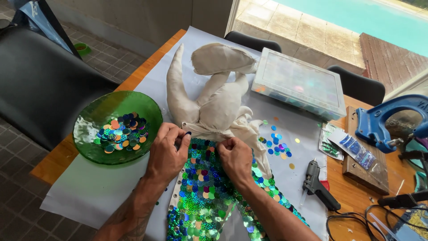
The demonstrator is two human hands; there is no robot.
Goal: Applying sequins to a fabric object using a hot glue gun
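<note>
Green glass bowl [89, 134]; cream fabric [214, 107] (iridescent green-blue sequins [209, 196])

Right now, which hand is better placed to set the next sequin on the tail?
The left hand, probably. Its fingers pinch a dark blue sequin at the top edge of the sequined fabric, and the green bowl lies on its side. The right hand presses the fabric.

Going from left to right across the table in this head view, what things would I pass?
Green glass bowl of sequins → left hand → right hand on the sequinned fabric → loose sequins → glue gun → small sequin bags → blue hand press.
</note>
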